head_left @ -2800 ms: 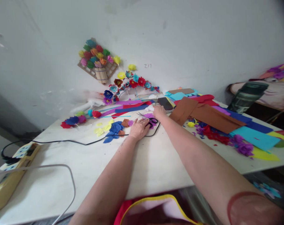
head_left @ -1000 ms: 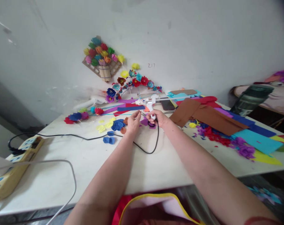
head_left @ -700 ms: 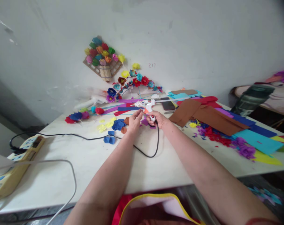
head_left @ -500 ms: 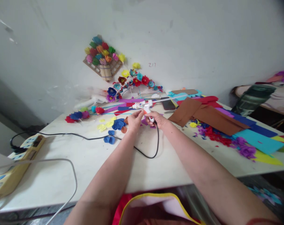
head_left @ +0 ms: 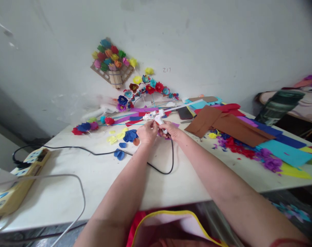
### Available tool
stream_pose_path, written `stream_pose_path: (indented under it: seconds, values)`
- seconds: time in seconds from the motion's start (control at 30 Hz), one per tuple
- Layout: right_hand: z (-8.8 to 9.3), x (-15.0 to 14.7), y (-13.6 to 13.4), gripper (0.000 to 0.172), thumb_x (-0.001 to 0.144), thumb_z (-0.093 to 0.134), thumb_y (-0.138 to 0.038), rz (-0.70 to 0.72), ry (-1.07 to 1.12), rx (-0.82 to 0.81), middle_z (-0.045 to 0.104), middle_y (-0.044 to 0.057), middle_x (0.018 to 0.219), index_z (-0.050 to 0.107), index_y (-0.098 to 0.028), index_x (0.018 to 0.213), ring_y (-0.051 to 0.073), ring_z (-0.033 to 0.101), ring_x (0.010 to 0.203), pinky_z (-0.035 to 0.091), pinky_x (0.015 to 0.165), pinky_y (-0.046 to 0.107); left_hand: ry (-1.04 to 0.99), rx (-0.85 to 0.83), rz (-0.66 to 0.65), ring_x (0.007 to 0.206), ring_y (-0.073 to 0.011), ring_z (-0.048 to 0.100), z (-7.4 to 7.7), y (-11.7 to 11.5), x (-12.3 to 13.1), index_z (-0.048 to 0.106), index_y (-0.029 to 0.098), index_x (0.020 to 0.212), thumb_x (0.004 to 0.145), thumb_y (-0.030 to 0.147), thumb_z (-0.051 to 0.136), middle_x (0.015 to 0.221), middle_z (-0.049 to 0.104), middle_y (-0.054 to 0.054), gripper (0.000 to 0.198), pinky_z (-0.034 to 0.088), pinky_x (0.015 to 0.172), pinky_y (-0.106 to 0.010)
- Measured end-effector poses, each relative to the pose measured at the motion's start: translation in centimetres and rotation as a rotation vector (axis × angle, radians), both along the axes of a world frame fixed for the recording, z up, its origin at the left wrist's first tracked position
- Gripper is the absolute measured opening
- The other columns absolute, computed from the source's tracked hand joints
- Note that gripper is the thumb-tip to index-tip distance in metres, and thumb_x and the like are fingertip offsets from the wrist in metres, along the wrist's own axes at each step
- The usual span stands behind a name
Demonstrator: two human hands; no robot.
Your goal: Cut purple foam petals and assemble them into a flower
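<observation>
A white hot glue gun (head_left: pixel 159 118) is held over the table by my right hand (head_left: pixel 172 131), whose fingers wrap round its handle. Its nozzle points left, and a black cord (head_left: pixel 172 156) hangs from the handle and loops across the tabletop. Just left of the handle, my left hand (head_left: pixel 146 133) is closed, thumb and fingers pinched together; whatever they hold is too small or hidden to make out. Beside that hand lie a blue paper flower (head_left: pixel 130 136), a brown petal (head_left: pixel 136 141), loose blue petals (head_left: pixel 119 154) and yellow petals (head_left: pixel 111 139).
A power strip (head_left: pixel 30 171) sits at the table's left edge. Brown sheets (head_left: pixel 244 130), coloured paper and scraps cover the right side. Behind the hands are a phone (head_left: pixel 184 113), scissors (head_left: pixel 186 121) and finished flowers (head_left: pixel 151 90). A flower basket (head_left: pixel 116 79) hangs on the wall.
My left hand has turned, its back now facing up more, and its fingertips have moved lower, beside the handle. The glue gun has shifted slightly left and stays in my right hand.
</observation>
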State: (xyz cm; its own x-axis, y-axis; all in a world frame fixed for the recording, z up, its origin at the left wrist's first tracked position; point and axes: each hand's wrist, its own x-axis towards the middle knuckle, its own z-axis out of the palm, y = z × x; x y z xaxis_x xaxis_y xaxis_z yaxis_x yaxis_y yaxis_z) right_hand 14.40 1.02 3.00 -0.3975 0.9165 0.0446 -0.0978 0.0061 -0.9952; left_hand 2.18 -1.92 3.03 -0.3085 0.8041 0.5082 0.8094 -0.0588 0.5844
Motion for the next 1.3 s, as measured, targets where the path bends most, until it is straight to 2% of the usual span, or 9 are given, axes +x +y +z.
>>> stream_pose_path:
  seconds: [0.27, 0.43, 0.57, 0.73, 0.8, 0.97, 1.1, 1.2, 1.3]
  values:
    - [0.1, -0.5, -0.2, 0.016, 0.06, 0.056, -0.023, -0.045, -0.02, 0.05, 0.05, -0.005, 0.039, 0.053, -0.018, 0.075, 0.008, 0.038, 0.029, 0.022, 0.028, 0.019, 0.021, -0.009, 0.021, 0.082, -0.0224, 0.065, 0.1, 0.0, -0.1, 0.074, 0.023, 0.086, 0.084, 0.039, 0.049, 0.081, 0.073, -0.007, 0.03, 0.038, 0.068, -0.028]
    - [0.3, -0.7, -0.3, 0.013, 0.061, 0.056, -0.023, -0.083, -0.019, 0.09, 0.05, -0.005, 0.038, 0.054, -0.018, 0.073, 0.008, 0.037, 0.028, 0.025, 0.028, 0.018, -0.03, -0.017, 0.03, 0.088, -0.0237, 0.066, 0.3, -0.1, 0.0, 0.074, 0.023, 0.093, 0.084, 0.039, 0.049, 0.087, 0.074, -0.008, 0.032, 0.04, 0.073, -0.029]
    - [0.6, -0.8, -0.6, 0.012, 0.062, 0.058, -0.024, -0.091, -0.003, 0.083, 0.05, -0.005, 0.037, 0.054, -0.017, 0.072, 0.008, 0.037, 0.028, 0.021, 0.027, 0.018, -0.057, -0.043, 0.019, 0.092, -0.0255, 0.066, 0.5, -0.3, 0.0, 0.075, 0.023, 0.097, 0.083, 0.037, 0.049, 0.09, 0.074, -0.009, 0.032, 0.043, 0.077, -0.032]
    - [1.0, 0.0, -0.5, 0.021, 0.06, 0.068, -0.029, -0.093, 0.071, 0.052, 0.05, -0.003, 0.037, 0.051, -0.017, 0.061, 0.007, 0.037, 0.027, 0.019, 0.027, 0.019, -0.195, -0.003, 0.057, 0.095, -0.0254, 0.067, -0.4, 0.7, -1.5, 0.075, 0.023, 0.097, 0.08, 0.031, 0.054, 0.089, 0.075, -0.009, 0.028, 0.046, 0.083, -0.033]
    - [1.1, 0.7, -0.2, 0.024, 0.06, 0.068, -0.029, -0.101, 0.128, 0.057, 0.048, -0.002, 0.036, 0.047, -0.017, 0.054, 0.007, 0.036, 0.026, 0.021, 0.027, 0.019, -0.386, 0.066, 0.01, 0.092, -0.0227, 0.069, -1.0, 1.6, -2.3, 0.073, 0.022, 0.099, 0.08, 0.029, 0.054, 0.089, 0.075, -0.008, 0.028, 0.048, 0.083, -0.031]
    - [1.0, 2.0, 0.3, 0.022, 0.061, 0.062, -0.026, -0.096, 0.178, 0.028, 0.047, 0.0, 0.035, 0.047, -0.018, 0.047, 0.007, 0.036, 0.027, 0.02, 0.027, 0.02, -0.889, 0.095, -0.279, 0.077, -0.0185, 0.07, -1.8, 2.7, -2.5, 0.067, 0.011, 0.106, 0.08, 0.032, 0.057, 0.091, 0.073, -0.012, 0.035, 0.054, 0.072, -0.03]
    - [1.0, 1.9, 0.2, 0.026, 0.064, 0.061, -0.026, -0.037, 0.14, 0.043, 0.047, 0.0, 0.035, 0.047, -0.016, 0.044, 0.007, 0.036, 0.027, 0.023, 0.028, 0.02, -0.982, 0.035, -0.467, 0.084, -0.0199, 0.069, -1.5, 2.2, -1.5, 0.064, 0.013, 0.112, 0.068, 0.031, 0.072, 0.095, 0.072, -0.011, 0.048, 0.054, 0.069, -0.029]
    - [0.7, 1.8, 0.1, 0.027, 0.064, 0.06, -0.026, 0.009, 0.087, 0.042, 0.046, 0.0, 0.035, 0.048, -0.016, 0.043, 0.007, 0.036, 0.026, 0.022, 0.028, 0.02, -0.99, 0.066, -0.456, 0.083, -0.0191, 0.068, -1.4, 2.1, -1.4, 0.065, 0.013, 0.107, 0.066, 0.038, 0.076, 0.094, 0.071, -0.01, 0.049, 0.053, 0.068, -0.028]
    - [0.4, 1.9, 0.2, 0.026, 0.064, 0.06, -0.027, 0.048, 0.071, 0.035, 0.046, 0.0, 0.035, 0.049, -0.015, 0.044, 0.008, 0.037, 0.026, 0.02, 0.027, 0.02, -0.991, 0.071, -0.437, 0.072, -0.0165, 0.068, -1.5, 2.4, -1.7, 0.067, 0.011, 0.096, 0.064, 0.046, 0.076, 0.085, 0.071, -0.009, 0.048, 0.052, 0.066, -0.027]
